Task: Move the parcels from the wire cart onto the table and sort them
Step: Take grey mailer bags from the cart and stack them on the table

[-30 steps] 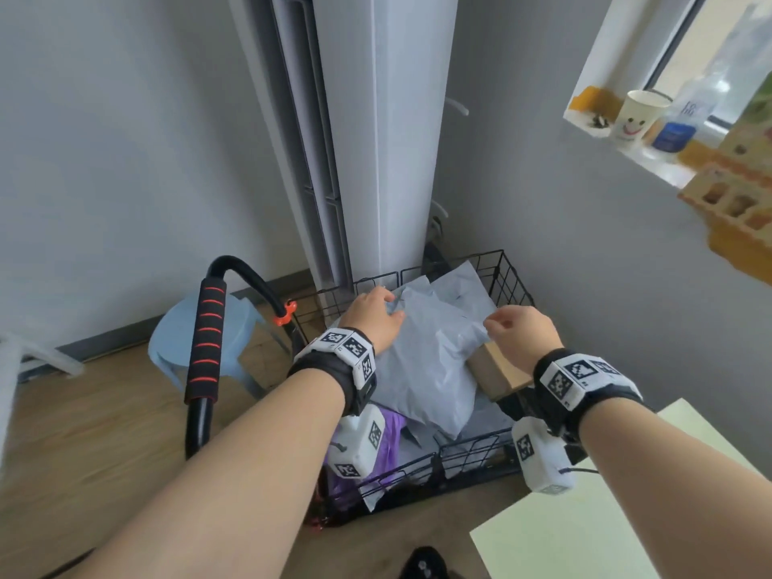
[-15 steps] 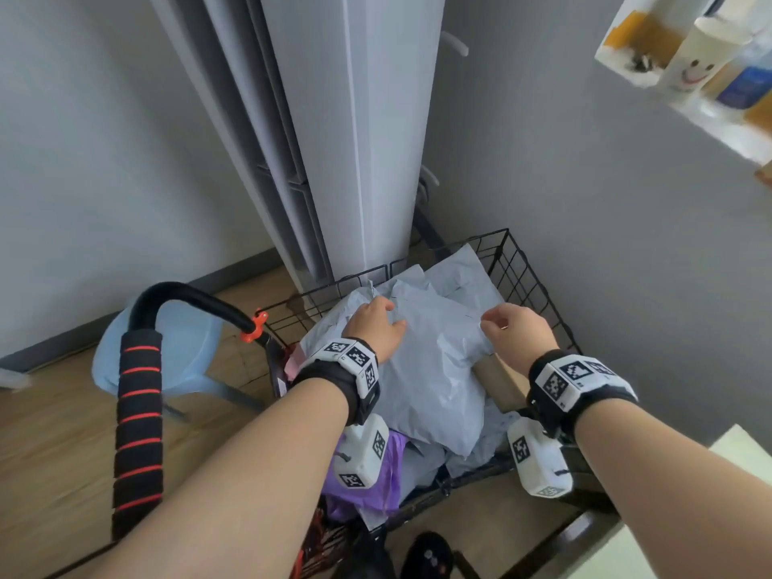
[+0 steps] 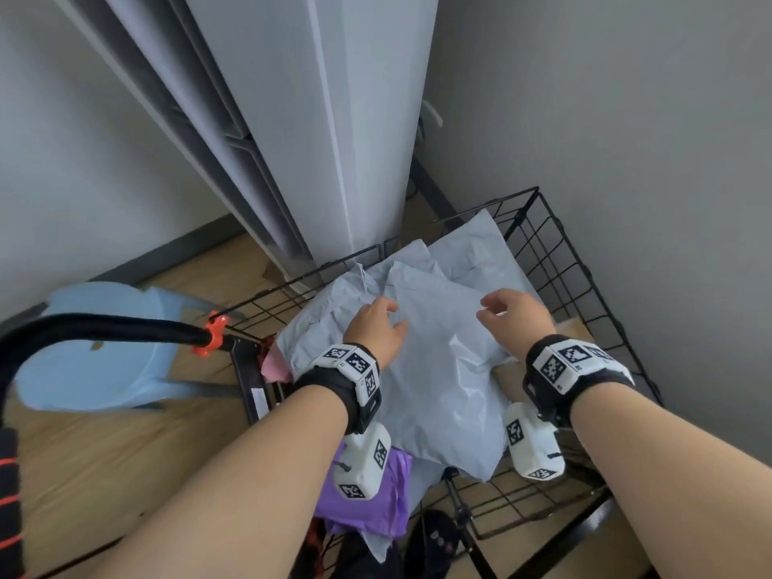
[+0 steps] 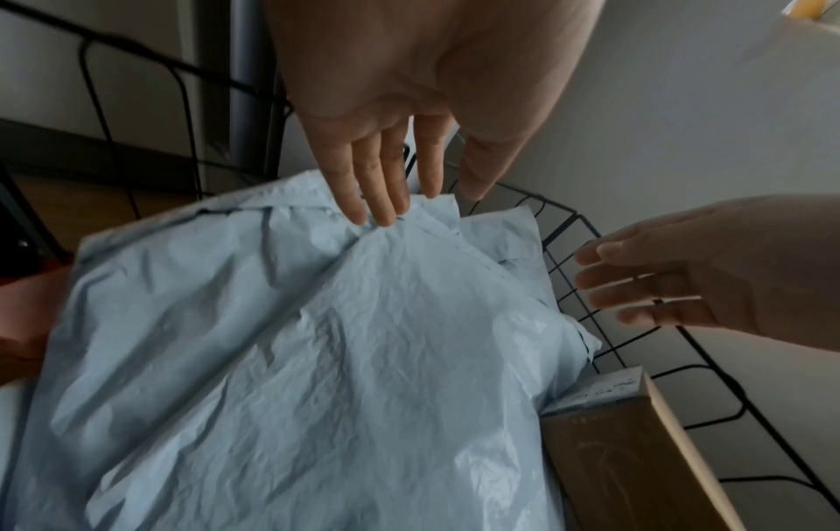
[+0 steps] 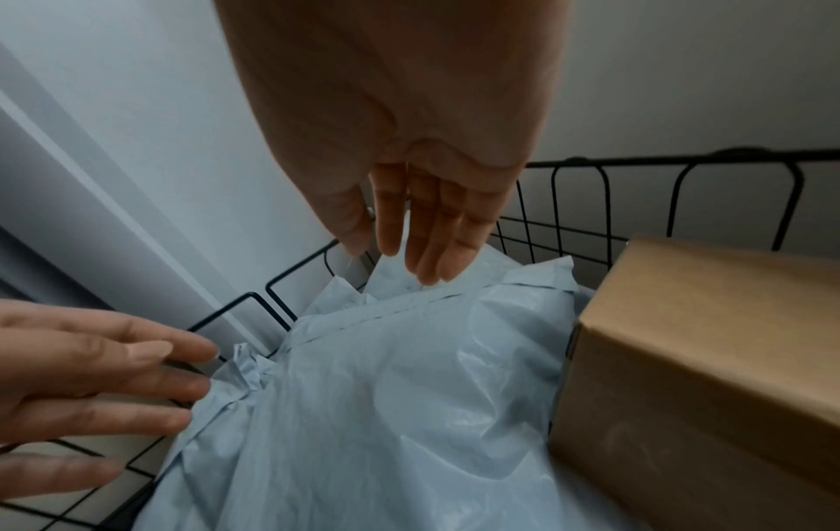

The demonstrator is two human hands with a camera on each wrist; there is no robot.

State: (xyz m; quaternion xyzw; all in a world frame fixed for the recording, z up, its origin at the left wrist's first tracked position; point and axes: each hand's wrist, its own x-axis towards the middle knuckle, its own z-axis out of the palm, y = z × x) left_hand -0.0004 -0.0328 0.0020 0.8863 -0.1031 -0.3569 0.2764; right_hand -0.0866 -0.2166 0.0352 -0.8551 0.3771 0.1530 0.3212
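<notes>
A large pale grey poly mailer (image 3: 438, 369) lies on top of the pile in the black wire cart (image 3: 585, 286). My left hand (image 3: 386, 315) is over its far left corner. In the left wrist view the straight fingers (image 4: 382, 212) touch the mailer's (image 4: 318, 359) crumpled top edge. My right hand (image 3: 493, 309) hovers at the far right corner; in the right wrist view its fingers (image 5: 427, 251) are straight, just above the mailer's (image 5: 386, 413) seam. A brown cardboard box (image 5: 704, 341) sits right of the mailer. More grey mailers (image 3: 472, 248), a purple parcel (image 3: 376, 503) and a pink one (image 3: 273, 365) lie underneath.
A tall white floor-standing unit (image 3: 334, 140) stands right behind the cart, and a grey wall closes in on the right. The cart's black handle (image 3: 104, 328) arches on the left above a pale blue plastic stool (image 3: 92, 348). Wooden floor surrounds the cart.
Both hands pinched the top mailer's far corners before; now their fingers have straightened and let go. The view has swung left and down, and the table's corner has left the picture.
</notes>
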